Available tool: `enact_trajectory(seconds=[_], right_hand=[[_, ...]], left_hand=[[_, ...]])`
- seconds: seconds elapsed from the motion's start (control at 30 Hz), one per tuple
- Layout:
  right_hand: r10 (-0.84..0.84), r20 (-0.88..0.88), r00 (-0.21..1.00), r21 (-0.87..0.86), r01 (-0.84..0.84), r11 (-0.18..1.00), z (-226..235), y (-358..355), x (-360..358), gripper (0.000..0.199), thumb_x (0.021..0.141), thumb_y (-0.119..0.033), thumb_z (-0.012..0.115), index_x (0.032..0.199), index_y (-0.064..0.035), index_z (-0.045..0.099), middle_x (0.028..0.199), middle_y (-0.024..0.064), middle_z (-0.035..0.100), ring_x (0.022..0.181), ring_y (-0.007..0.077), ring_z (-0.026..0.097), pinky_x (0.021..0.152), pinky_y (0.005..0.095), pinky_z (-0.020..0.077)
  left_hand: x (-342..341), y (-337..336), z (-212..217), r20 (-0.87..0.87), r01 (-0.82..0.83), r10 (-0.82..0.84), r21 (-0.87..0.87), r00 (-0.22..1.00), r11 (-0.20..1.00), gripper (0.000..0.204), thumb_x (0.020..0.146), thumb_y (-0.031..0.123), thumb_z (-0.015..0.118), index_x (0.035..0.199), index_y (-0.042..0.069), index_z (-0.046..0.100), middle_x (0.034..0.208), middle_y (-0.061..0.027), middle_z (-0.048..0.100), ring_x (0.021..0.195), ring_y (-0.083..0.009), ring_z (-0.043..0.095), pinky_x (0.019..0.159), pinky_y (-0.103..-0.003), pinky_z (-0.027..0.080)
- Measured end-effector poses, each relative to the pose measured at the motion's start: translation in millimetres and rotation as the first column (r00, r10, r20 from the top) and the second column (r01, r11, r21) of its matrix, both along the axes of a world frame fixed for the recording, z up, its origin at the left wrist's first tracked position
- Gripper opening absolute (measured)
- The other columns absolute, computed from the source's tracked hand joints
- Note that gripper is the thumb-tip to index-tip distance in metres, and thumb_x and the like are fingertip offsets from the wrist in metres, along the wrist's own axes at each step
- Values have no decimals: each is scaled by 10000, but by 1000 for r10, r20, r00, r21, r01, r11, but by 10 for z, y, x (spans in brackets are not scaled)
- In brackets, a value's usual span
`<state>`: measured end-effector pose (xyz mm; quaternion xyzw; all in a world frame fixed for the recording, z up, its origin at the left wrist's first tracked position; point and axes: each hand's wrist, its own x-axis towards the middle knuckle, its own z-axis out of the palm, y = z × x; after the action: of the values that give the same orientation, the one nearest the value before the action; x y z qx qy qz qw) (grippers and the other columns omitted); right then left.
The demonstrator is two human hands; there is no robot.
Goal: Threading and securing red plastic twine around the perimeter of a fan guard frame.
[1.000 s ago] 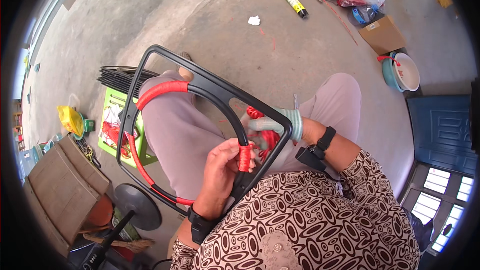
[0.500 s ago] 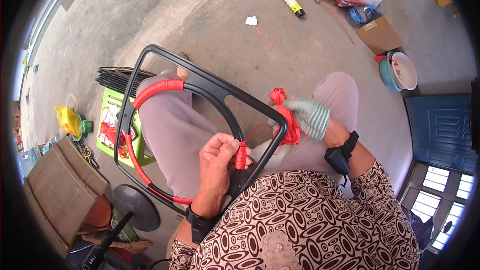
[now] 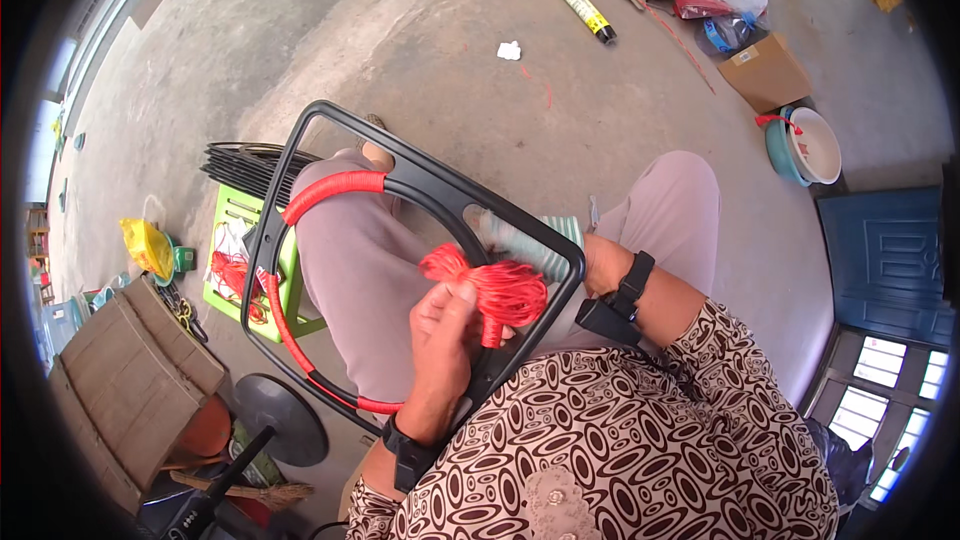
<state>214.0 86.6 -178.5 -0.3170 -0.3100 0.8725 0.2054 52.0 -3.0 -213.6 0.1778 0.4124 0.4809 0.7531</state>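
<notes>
A black metal frame (image 3: 447,174) with an inner ring lies tilted across my lap. Red cord wrapping (image 3: 335,187) covers stretches of the ring. My left hand (image 3: 441,330) is closed at the ring's right side, thumb and finger pinching the tied middle of a bundle of red cord (image 3: 510,292). Below the bundle, a short wrapped stretch shows beside its fingertips. My right hand (image 3: 540,242), in a green-and-white striped glove, reaches behind the frame's right bar; its fingers are blurred and partly hidden, so whether they hold anything is unclear.
A green stool (image 3: 228,210) with red cord on it stands left, beside stacked black rings (image 3: 240,162). Further left are a yellow bag (image 3: 147,245) and a cardboard sheet (image 3: 130,360). A spray can (image 3: 586,12), a carton (image 3: 765,72) and basins (image 3: 815,145) lie beyond, on the right.
The red cord bundle has moved left, from outside the frame's right bar to my left hand at the ring. My gloved right hand has moved left behind the bar.
</notes>
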Motion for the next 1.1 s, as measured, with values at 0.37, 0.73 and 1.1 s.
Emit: enact_trajectory(seconds=[0.37, 0.73, 1.1], right_hand=[[-825, -154, 544, -432, 714, 552, -807, 324, 438, 268, 804, -173, 577, 1039, -56, 525, 966, 134, 577, 925, 311, 566, 888, 477, 456], [-984, 172, -49, 472, 881, 38, 142, 36, 3569, 290, 796, -270, 644, 967, -78, 509, 786, 74, 526, 660, 250, 549, 628, 461, 484], [-135, 444, 886, 198, 50, 979, -131, 14, 523, 394, 833, -304, 606, 1098, -13, 591, 743, 27, 603, 625, 130, 599, 557, 253, 499]], left_hand=[[-31, 5, -99, 199, 111, -85, -124, 976, 986, 278, 937, 226, 498, 1014, -30, 576, 837, -131, 652, 675, -168, 630, 625, -263, 513], [-52, 19, -42, 154, 78, -61, -109, 986, 991, 246, 886, 196, 550, 983, -27, 589, 793, -121, 624, 643, -171, 598, 583, -271, 494], [-33, 20, -8, 210, 142, -121, -90, 970, 986, 230, 902, 166, 541, 1006, -36, 581, 813, -95, 645, 656, -138, 613, 619, -243, 504]])
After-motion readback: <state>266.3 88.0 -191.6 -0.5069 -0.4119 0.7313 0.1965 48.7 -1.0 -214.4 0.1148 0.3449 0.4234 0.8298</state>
